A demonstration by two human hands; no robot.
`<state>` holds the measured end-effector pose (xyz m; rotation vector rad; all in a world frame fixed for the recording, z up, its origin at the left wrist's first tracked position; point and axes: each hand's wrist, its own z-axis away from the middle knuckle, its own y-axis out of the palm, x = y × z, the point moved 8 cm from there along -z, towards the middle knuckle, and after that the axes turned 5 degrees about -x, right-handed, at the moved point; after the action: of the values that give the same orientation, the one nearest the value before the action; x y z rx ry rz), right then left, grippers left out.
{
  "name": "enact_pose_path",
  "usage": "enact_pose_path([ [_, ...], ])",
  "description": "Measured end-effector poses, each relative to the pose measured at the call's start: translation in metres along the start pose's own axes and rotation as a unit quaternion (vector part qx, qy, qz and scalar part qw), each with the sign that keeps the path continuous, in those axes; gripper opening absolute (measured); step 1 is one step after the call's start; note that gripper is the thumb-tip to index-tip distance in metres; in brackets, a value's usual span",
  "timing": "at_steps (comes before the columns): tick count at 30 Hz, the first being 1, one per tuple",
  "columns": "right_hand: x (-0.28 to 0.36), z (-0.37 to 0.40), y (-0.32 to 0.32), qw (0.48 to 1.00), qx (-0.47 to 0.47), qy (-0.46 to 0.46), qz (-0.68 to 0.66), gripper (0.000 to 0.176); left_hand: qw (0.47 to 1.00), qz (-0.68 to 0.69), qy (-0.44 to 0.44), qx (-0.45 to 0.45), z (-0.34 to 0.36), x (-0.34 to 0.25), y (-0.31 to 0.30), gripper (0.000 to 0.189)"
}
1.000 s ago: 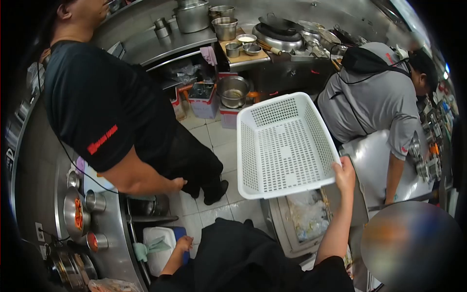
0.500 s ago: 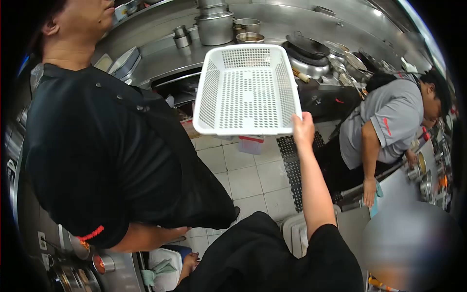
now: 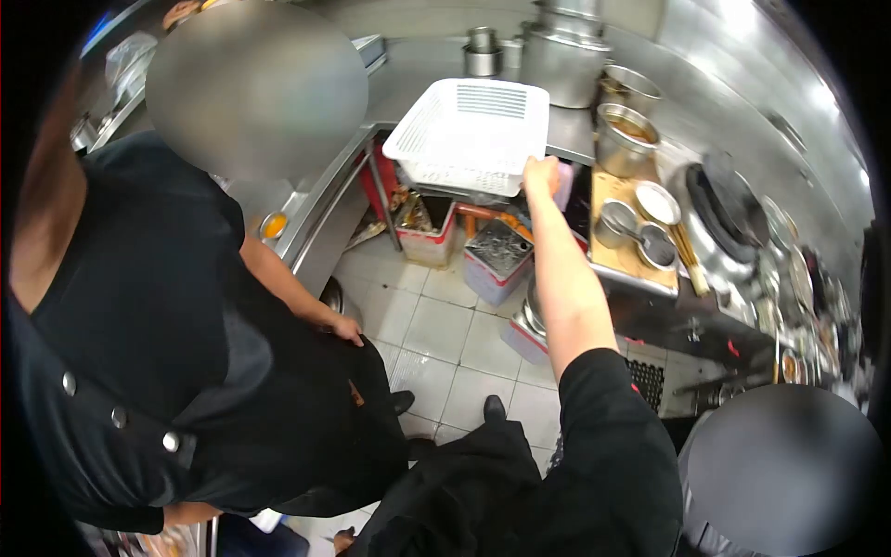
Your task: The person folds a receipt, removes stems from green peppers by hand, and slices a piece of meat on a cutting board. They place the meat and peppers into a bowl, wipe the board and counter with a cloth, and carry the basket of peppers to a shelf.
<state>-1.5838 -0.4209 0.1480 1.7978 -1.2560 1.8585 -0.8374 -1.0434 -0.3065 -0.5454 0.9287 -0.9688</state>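
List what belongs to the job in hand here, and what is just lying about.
In hand: right hand, basket.
Lying about: stockpot, pot, wok, ladles, floor bins, counter.

Fingertips of the right hand (image 3: 540,174) hidden under the rim of the white basket (image 3: 469,125); left hand (image 3: 342,538) only a sliver behind black clothing (image 3: 483,492) at the lower edge, grip unreadable; stacked pots (image 3: 568,46) cut by the top edge; blurred oval (image 3: 784,469) masks the lower right
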Motion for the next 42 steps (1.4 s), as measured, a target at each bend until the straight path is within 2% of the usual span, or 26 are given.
enact_pose_path([
  [1,-0.005,-0.024,0.026,1.0,0.007,-0.004,-0.006,0.039,0.98,0.141,-0.139,0.006,0.006,-0.005,0.017,0.049],
  [3,0.007,-0.041,0.05,0.997,0.056,0.034,-0.043,0.039,0.916,0.289,-0.277,-0.013,0.013,-0.042,0.042,0.048],
  [6,0.013,-0.065,0.087,0.988,0.083,0.047,-0.118,0.041,0.864,0.372,-0.337,-0.037,0.018,-0.104,0.076,0.046],
  [10,0.004,-0.105,0.143,0.985,0.107,0.071,-0.115,0.038,0.824,0.426,-0.37,-0.051,0.02,-0.168,0.11,0.044],
  [12,0.006,-0.115,0.174,0.915,0.202,0.129,-0.325,0.03,0.804,0.448,-0.386,-0.058,0.024,-0.186,0.121,0.043],
  [13,0.006,-0.126,0.187,0.892,0.206,0.141,-0.378,0.027,0.79,0.462,-0.397,-0.065,0.025,-0.192,0.122,0.042],
  [15,0.016,-0.133,0.191,0.887,0.235,0.133,-0.376,0.038,0.755,0.498,-0.418,-0.084,0.035,-0.196,0.128,0.041],
  [18,0.025,-0.091,0.189,0.852,0.306,0.113,-0.41,0.056,0.648,0.605,-0.441,-0.142,0.041,-0.188,0.143,0.04],
  [19,0.006,-0.071,0.206,0.832,0.36,0.111,-0.407,0.054,0.664,0.563,-0.461,-0.172,0.047,-0.201,0.11,0.041],
  [20,-0.015,-0.038,0.227,0.807,0.42,0.108,-0.4,0.052,0.599,0.632,-0.434,-0.233,0.042,-0.204,0.112,0.039],
  [21,-0.041,0.012,0.233,0.777,0.443,0.17,-0.414,0.04,0.739,0.504,-0.357,-0.27,0.039,-0.205,0.096,0.03],
  [22,-0.066,0.077,0.235,0.733,0.53,0.216,-0.368,0.027,0.847,0.314,-0.247,-0.349,0.035,-0.217,0.077,0.022],
  [23,-0.109,0.139,0.261,0.586,0.682,0.246,-0.363,0.02,0.635,0.542,-0.44,-0.33,0.045,-0.235,0.071,0.018],
  [24,-0.163,0.191,0.248,0.764,0.57,0.212,-0.216,0.016,0.567,0.568,-0.455,-0.386,0.055,-0.26,0.04,0.018],
  [25,-0.219,0.254,0.247,0.74,0.64,0.202,-0.043,0.015,0.602,0.514,-0.445,-0.418,0.063,-0.263,0.034,0.021],
  [26,-0.269,0.321,0.244,0.662,0.735,0.115,0.09,0.011,0.552,0.551,-0.432,-0.452,0.072,-0.273,0.024,0.021],
  [27,-0.274,0.392,0.207,0.566,0.801,-0.04,0.19,0.01,0.559,0.506,-0.455,-0.474,0.09,-0.288,0.002,0.02],
  [28,-0.292,0.452,0.175,0.514,0.812,-0.106,0.256,0.011,0.487,0.549,-0.443,-0.515,0.098,-0.284,0.018,0.02],
  [29,-0.296,0.514,0.14,0.379,0.84,-0.242,0.303,0.013,0.452,0.555,-0.452,-0.532,0.113,-0.295,0.007,0.022],
  [31,-0.297,0.62,0.061,0.087,0.859,-0.455,0.218,0.017,0.398,0.582,-0.456,-0.543,0.14,-0.316,0.0,0.028],
  [32,-0.29,0.659,0.022,0.007,0.85,-0.499,0.172,0.022,0.367,0.586,-0.466,-0.552,0.149,-0.323,0.008,0.028],
  [34,-0.249,0.714,-0.051,-0.078,0.83,-0.529,0.16,0.029,0.296,0.611,-0.441,-0.587,0.168,-0.331,0.02,0.031],
  [36,-0.235,0.755,-0.091,-0.134,0.829,-0.52,0.156,0.031,0.271,0.649,-0.437,-0.561,0.184,-0.34,0.033,0.02],
  [38,-0.231,0.79,-0.116,-0.175,0.805,-0.543,0.165,0.032,0.247,0.579,-0.338,-0.699,0.217,-0.349,0.011,0.028],
  [39,-0.237,0.803,-0.124,-0.196,0.789,-0.555,0.173,0.032,0.249,0.602,-0.328,-0.684,0.221,-0.346,0.023,0.046],
  [42,-0.259,0.85,-0.147,-0.226,0.781,-0.554,0.18,0.028,0.153,0.619,-0.33,-0.696,0.239,-0.342,0.051,0.041],
])
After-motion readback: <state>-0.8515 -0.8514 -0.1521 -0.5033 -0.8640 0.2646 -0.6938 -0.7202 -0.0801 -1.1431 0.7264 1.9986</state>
